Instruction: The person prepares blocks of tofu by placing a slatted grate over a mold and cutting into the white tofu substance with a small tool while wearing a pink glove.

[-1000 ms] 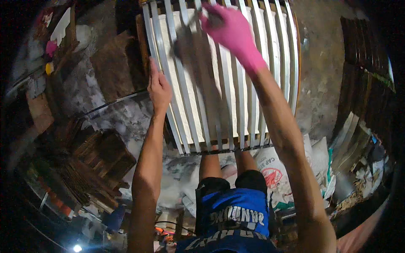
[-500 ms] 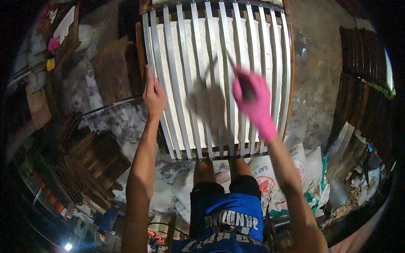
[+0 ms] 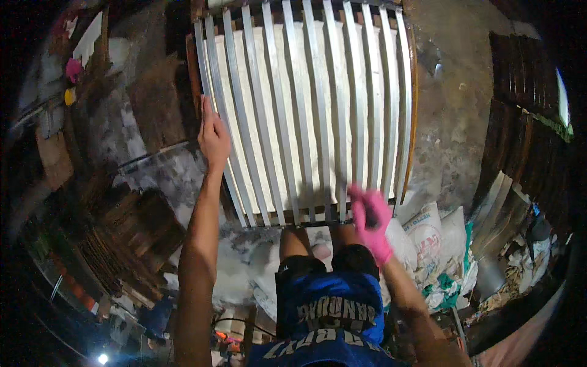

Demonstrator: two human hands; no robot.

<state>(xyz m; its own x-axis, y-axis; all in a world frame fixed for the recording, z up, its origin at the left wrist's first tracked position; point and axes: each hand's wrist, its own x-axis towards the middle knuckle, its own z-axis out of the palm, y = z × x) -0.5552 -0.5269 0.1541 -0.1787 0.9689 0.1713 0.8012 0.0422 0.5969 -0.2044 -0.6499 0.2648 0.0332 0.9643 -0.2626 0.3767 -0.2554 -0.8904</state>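
Note:
In front of me lies a frame of long metal slats over a white slab, whose surface shows in strips between the bars. My left hand rests at the frame's left edge, its fingers stretched out along the outermost slat. My right hand, in a pink glove, is closed near the frame's front right corner. It grips a slim dark tool, like a knife; blur and the fingers hide most of it, so its exact kind does not show.
White printed sacks lie beyond the frame's front right corner. Stacked dark boards stand at the left, and dark corrugated sheets at the far right. A brown board lies left of the frame on the stained floor.
My right hand has come down toward me along the slats, from the middle of the frame to its front edge, with the tool. My left hand stays on the left edge.

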